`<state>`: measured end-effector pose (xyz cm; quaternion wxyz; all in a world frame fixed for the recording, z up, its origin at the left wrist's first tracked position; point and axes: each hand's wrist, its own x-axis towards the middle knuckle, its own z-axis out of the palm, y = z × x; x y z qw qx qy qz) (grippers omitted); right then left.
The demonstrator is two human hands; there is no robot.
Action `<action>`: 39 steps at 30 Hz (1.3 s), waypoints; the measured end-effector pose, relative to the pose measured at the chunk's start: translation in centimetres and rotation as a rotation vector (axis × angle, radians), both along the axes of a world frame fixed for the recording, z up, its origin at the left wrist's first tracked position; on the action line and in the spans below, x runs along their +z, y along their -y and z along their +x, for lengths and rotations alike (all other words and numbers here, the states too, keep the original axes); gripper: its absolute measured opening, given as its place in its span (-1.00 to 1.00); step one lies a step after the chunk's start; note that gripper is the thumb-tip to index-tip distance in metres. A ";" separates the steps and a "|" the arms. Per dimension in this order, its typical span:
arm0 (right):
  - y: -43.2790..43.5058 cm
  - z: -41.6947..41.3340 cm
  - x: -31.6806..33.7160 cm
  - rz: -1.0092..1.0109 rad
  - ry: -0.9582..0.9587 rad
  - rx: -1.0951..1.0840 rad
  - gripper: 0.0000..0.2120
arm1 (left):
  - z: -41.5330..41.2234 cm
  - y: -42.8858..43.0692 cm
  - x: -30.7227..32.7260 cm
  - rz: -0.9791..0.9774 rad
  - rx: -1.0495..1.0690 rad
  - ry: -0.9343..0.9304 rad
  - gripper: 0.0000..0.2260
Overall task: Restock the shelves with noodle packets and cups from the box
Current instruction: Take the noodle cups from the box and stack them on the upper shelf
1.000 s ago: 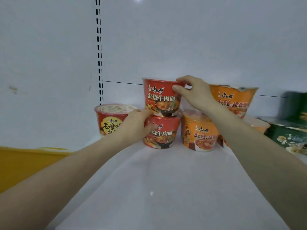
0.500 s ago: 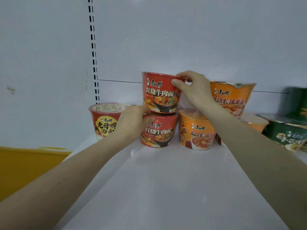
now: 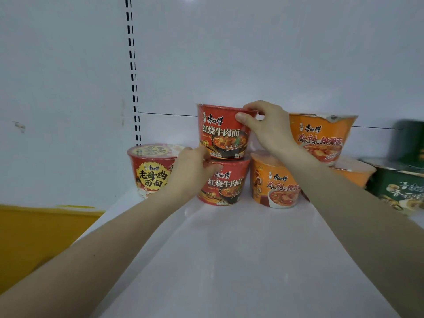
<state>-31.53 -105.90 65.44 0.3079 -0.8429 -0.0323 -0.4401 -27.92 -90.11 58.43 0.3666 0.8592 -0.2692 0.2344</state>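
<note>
The white shelf (image 3: 229, 260) carries 6 noodle cups in clear sight: 2 red, 1 chicken, 3 orange. The 2 red ones are stacked at the back, the top red cup (image 3: 221, 134) sitting upright on the lid of the lower red cup (image 3: 226, 184). The chicken cup (image 3: 150, 171) stands alone just left of them. To the right, the front orange cup (image 3: 274, 183) stands beside the lower red cup, and the top orange cup (image 3: 321, 136) rests on a rear orange cup (image 3: 354, 172), mostly hidden behind the right arm. At the far right are 2 green packs (image 3: 400, 187), too blurred to tell their kind. The right hand (image 3: 269, 128) pinches the top red cup at its right rim, thumb on the front wall and forefinger curled over the lid edge. The left hand (image 3: 191, 172) grasps the lower red cup by its left side near the rim, thumb across the front; its fingers are hidden behind the cup. A slotted upright (image 3: 133, 72) runs down the white back panel, and a yellow surface (image 3: 34, 237) shows at lower left.
</note>
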 end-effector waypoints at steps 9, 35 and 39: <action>-0.2 0.1 0.1 -0.048 -0.019 -0.021 -0.70 | 0.1 -0.8 0.0 -0.010 -0.061 -0.042 -0.68; -0.2 0.4 0.0 -0.068 -0.081 -0.006 -0.70 | 0.3 -1.4 0.4 0.037 -0.132 -0.050 -0.81; -0.2 0.5 0.0 -0.069 -0.081 -0.001 -0.71 | 0.4 -1.4 0.4 0.045 -0.138 -0.059 -0.85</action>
